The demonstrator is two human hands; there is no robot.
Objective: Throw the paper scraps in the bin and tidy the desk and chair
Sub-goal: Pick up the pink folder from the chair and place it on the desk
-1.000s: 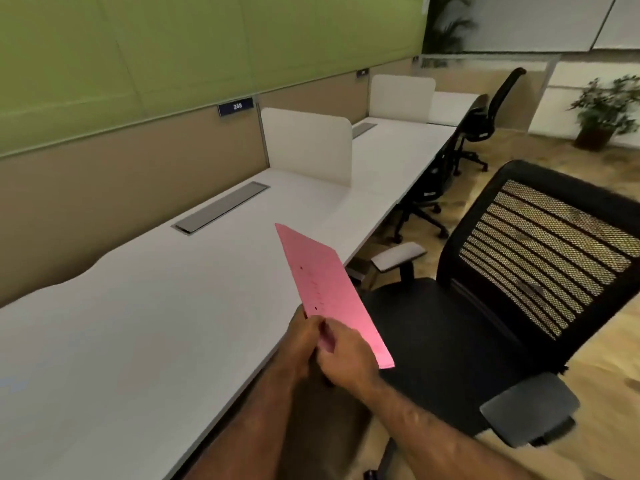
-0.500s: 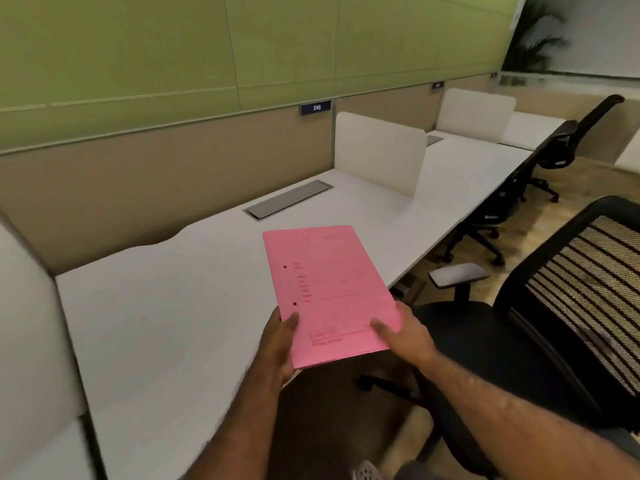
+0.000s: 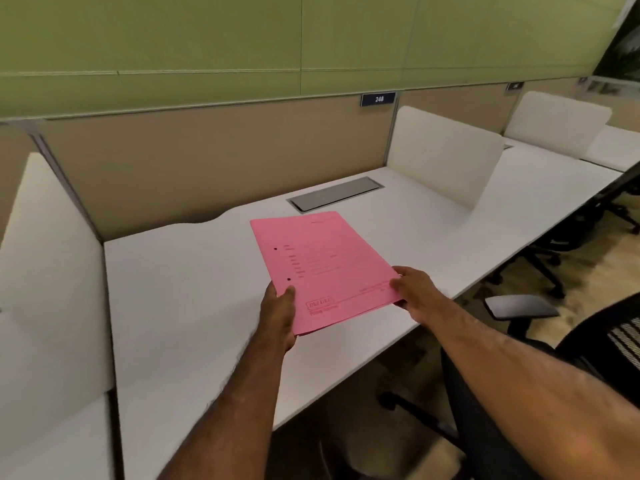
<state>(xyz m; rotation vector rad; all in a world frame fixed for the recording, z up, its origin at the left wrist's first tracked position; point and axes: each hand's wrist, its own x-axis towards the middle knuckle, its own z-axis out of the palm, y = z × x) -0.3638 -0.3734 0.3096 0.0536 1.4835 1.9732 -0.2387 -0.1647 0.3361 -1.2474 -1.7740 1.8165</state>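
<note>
A pink paper folder [image 3: 325, 265] with two punched holes lies flat over the white desk [image 3: 180, 306], near its middle. My left hand [image 3: 278, 315] grips the folder's near left corner, thumb on top. My right hand [image 3: 414, 292] holds the near right corner. Whether the folder rests on the desk or hovers just above it, I cannot tell. A black mesh office chair [image 3: 595, 344] stands at the right, under my right forearm, turned away from the desk. No paper scraps or bin are in view.
White divider panels stand at the left [image 3: 45, 271] and right [image 3: 446, 154] of this desk bay. A grey cable flap [image 3: 336, 194] sits at the desk's back. Beige partition with sign 248 [image 3: 378, 99] behind. More desks and chairs [image 3: 568, 237] continue to the right.
The folder went from edge-on in both hands beside the chair to flat and forward over the desk. My view turned left toward the desk.
</note>
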